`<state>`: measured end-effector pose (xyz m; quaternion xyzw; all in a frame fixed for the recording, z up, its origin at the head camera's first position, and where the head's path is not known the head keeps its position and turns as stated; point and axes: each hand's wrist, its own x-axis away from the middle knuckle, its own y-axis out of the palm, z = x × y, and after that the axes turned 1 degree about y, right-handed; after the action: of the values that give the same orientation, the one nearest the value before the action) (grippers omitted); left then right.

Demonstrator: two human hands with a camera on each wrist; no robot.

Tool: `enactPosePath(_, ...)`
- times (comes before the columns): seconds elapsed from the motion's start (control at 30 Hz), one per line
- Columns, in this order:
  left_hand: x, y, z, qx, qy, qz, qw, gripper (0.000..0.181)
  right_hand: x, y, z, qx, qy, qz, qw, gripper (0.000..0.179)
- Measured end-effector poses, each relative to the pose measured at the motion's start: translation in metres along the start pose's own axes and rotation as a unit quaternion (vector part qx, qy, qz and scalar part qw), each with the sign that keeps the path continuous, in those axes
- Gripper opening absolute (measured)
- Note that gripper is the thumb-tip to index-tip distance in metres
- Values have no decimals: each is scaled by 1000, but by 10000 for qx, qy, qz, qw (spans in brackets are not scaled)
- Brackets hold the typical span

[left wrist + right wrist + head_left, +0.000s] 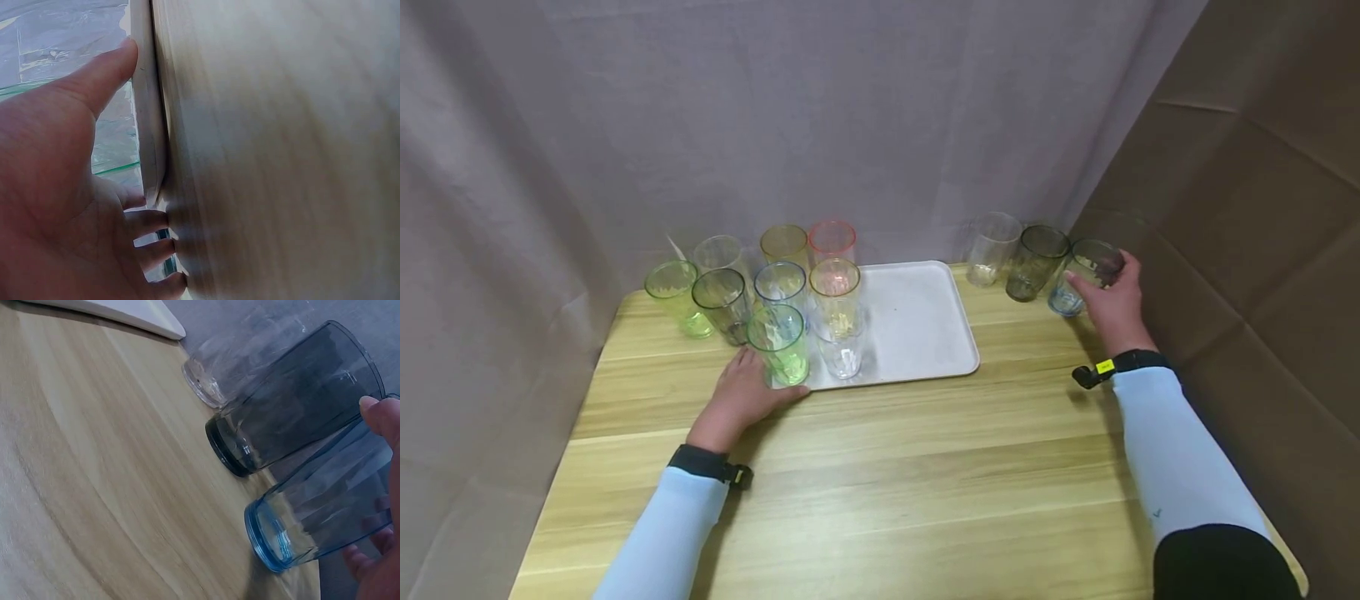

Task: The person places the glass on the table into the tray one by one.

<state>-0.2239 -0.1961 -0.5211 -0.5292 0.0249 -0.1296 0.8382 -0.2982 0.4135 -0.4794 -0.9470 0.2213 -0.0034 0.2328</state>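
A pleated grey cloth curtain [865, 125] spans the space beyond both hands, and a brown cloth panel [1262, 217] rises to the right of the right-hand grip. Under both hands is a light, wood-grained table [940, 483]. A white rectangular tray [917, 321] lies well to the left of the right-hand grip, its near-left corner at the left hand [743, 393], whose thumb extends along the near edge while the other fingers spread relaxed by the left side.

The right hand [1116, 308] grips a blue-tinted transparent tumbler [319, 500], thumb on the near side, fingers round the other; whether its base touches the wood is hard to tell. Just left of that grip is a smoky-black transparent tumbler [1036, 267], then a colourless transparent tumbler [992, 250].

Nearest the left hand, on the tray, is a green transparent tumbler [778, 346]. Beyond it is a blue-rimmed transparent tumbler [781, 287]; to its right stands a yellow-rimmed transparent tumbler [835, 312].
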Motion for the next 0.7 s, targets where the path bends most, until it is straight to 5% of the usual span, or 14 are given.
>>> enactPosePath(0.37, -1, 1, -1, -56, -49, -49, 10000, 127, 13, 1, -2, -37, -178, 187, 9997, 100)
enactPosePath(0.7, -2, 3, -3, -21, 24, 56, 10000, 126, 58, 14, -17, -447, -356, -135, 9983, 93)
